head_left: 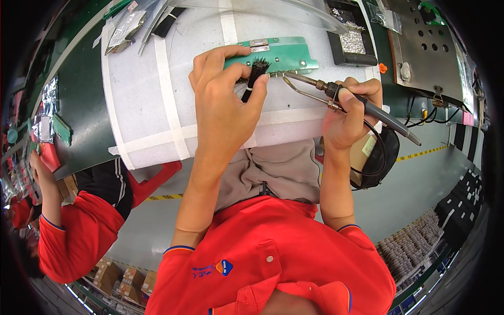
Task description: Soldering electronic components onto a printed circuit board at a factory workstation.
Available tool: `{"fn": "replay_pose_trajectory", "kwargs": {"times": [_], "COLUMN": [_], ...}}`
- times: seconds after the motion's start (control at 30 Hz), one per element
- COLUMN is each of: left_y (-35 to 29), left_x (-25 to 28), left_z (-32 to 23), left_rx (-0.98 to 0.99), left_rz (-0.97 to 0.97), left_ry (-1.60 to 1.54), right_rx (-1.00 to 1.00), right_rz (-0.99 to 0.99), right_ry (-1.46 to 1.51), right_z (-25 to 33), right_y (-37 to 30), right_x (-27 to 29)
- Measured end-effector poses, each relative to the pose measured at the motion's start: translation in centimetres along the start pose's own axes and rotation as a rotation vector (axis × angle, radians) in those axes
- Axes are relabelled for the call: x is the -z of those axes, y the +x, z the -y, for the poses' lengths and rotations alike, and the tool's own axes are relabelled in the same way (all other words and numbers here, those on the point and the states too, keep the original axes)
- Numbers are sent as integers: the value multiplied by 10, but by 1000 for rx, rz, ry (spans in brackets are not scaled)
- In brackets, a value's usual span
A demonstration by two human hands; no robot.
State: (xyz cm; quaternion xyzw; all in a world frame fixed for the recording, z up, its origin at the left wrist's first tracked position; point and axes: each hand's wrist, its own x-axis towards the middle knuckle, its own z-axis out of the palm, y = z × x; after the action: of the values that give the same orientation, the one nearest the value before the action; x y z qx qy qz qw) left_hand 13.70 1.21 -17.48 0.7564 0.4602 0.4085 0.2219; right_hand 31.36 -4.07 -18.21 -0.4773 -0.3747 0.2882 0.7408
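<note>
My left hand (pixel 223 102) is closed round a bundle of short black wires (pixel 258 68), whose loose ends fan out above the thumb. It rests against the left side of a green fixture (pixel 291 54) with a metal hinge (pixel 258 45) on its far edge. In my right hand (pixel 346 115) is a grey-handled soldering iron (pixel 386 116) with a thin metal feed tube beside its shaft. The iron's tip meets a row of small metal parts along the fixture's near edge, close to my left thumb. Whether tip and metal touch, I cannot tell.
The fixture lies on a white foam pad (pixel 144 107) crossed with tape. At the back right stands a black tray (pixel 352 39) of silvery pieces. A metal box (pixel 428 52) is beyond it. Another black wire bundle (pixel 167 23) lies back left. A co-worker (pixel 86 226) sits to the left.
</note>
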Motion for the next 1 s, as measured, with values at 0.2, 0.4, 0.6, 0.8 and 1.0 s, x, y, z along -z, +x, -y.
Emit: {"fn": "replay_pose_trajectory", "kwargs": {"times": [0.2,0.4,0.6,0.8,1.0], "left_y": [5,9,6,3,3], "left_x": [22,59,30,-4,-8], "left_z": [1,-9,-16,-8,-6], "left_rx": [17,97,-24,-29,-18], "left_rz": [54,13,59,-20,-33], "left_ry": [15,-11,-13,-3,8], "right_rx": [5,17,80,62,44], "right_rz": [-1,-33,-87,-64,-1], "right_ry": [-2,29,-56,-11,-34], "right_z": [0,-2,1,-2,0], "right_y": [0,0,5,9,5], "right_x": [3,6,8,14,12]}}
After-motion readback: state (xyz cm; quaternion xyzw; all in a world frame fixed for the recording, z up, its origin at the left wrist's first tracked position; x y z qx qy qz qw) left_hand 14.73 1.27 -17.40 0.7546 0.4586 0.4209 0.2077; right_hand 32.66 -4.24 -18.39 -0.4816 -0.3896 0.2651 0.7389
